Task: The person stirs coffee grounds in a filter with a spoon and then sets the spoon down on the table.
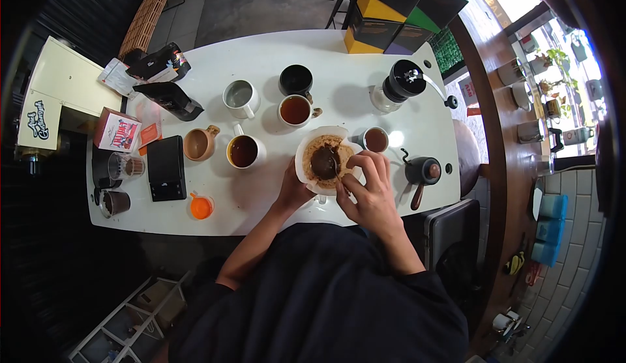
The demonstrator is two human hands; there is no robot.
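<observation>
At the front of the table, a paper coffee filter point(304, 143) holds wet brown coffee grounds point(324, 162) with a darker pool in the middle. My left hand point(295, 188) is closed around the left side of the dripper under the paper; most of its fingers are hidden. Over the right rim, my right hand point(373, 190) pinches a thin spoon point(337, 167) whose tip dips into the grounds. Just behind that hand stands a cup of brown liquid point(375, 139). A white mug of dark coffee point(244, 151) is left of the filter.
Several more cups, including a black cup point(296, 79) and an empty white mug point(240, 98), stand behind. A hand grinder point(404, 79) and a small black kettle point(424, 170) are on the right. A black scale point(166, 167) and coffee bags point(168, 99) occupy the left.
</observation>
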